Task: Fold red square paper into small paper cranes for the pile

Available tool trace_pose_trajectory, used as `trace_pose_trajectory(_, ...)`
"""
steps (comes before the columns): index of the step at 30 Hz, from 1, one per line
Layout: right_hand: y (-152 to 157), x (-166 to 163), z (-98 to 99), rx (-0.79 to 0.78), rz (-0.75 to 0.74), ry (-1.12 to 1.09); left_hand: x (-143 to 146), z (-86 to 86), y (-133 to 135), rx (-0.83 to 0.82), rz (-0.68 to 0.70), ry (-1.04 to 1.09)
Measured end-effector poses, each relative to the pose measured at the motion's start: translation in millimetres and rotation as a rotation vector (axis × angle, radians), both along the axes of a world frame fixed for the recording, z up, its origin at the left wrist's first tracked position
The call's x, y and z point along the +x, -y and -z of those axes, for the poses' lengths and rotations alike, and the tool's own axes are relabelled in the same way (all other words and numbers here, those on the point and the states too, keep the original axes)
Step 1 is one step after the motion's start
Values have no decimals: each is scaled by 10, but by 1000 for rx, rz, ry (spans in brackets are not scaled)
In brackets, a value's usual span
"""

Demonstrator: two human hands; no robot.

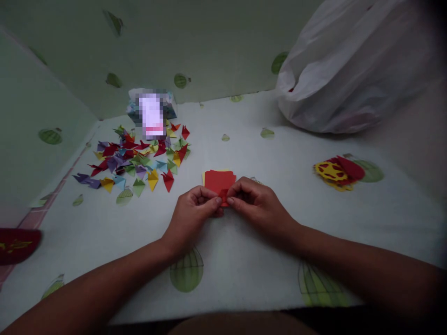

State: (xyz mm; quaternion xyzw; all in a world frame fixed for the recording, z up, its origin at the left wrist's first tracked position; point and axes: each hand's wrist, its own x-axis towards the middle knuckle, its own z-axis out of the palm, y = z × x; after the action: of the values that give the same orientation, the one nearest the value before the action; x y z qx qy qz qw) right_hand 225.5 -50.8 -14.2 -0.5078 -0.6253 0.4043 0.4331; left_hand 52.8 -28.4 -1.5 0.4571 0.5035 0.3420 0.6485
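Observation:
Between my fingertips is a small folded piece of red paper (pixel 224 199), its exact shape partly hidden. My left hand (pixel 200 202) pinches it from the left with thumb and forefinger. From the other side my right hand (pixel 256 200) pinches it the same way, the two hands almost touching. Just behind the fingers lies a stack of square paper sheets (pixel 219 179), red on top with a yellow edge showing. To the left spreads a heap of folded paper cranes (pixel 139 160) in red, purple, green, yellow and blue.
Behind the cranes, a phone with a blurred screen (pixel 152 114) leans against a tissue box (pixel 170 104). A large white plastic bag (pixel 331 74) stands at the back right. Red and yellow paper cutouts (pixel 337 172) lie at right. A dark red item (pixel 17 245) sits at the left edge.

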Motion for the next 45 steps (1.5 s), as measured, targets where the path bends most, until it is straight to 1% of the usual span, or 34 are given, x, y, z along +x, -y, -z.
trace_pose_trajectory(4, -3, 3, -7, 77, 9, 74, -4, 12, 13, 18, 15, -8)
trace_pose_trajectory(7, 3, 2, -8, 100, 13, 72, 5, -5, 25, 28, 23, -21)
trace_pose_trajectory(9, 9, -4, -5, 77, 8, 50, 13, -17, 31, 34, 31, -26)
trace_pose_trajectory(13, 22, -24, -3, -35, 4, 23, 21, -21, 34, 52, 49, -42)
trace_pose_trajectory(15, 29, -33, -8, -61, 9, 14, 21, -18, 34, 61, 50, -52)
trace_pose_trajectory(23, 54, -46, -25, -94, 50, 52, 23, -33, 43, 88, 88, -60)
trace_pose_trajectory(28, 54, -40, -23, -98, 43, 39, 34, -55, 51, 73, 75, -67)
trace_pose_trajectory(32, 36, -17, -17, -121, 3, -55, 22, -57, 29, 33, 61, -85)
trace_pose_trajectory(37, 18, 4, -32, -209, -5, -232, -17, -9, -10, -22, 59, -49)
trace_pose_trajectory(45, 8, -21, -7, -230, -26, -290, -33, 14, -4, -22, 120, -46)
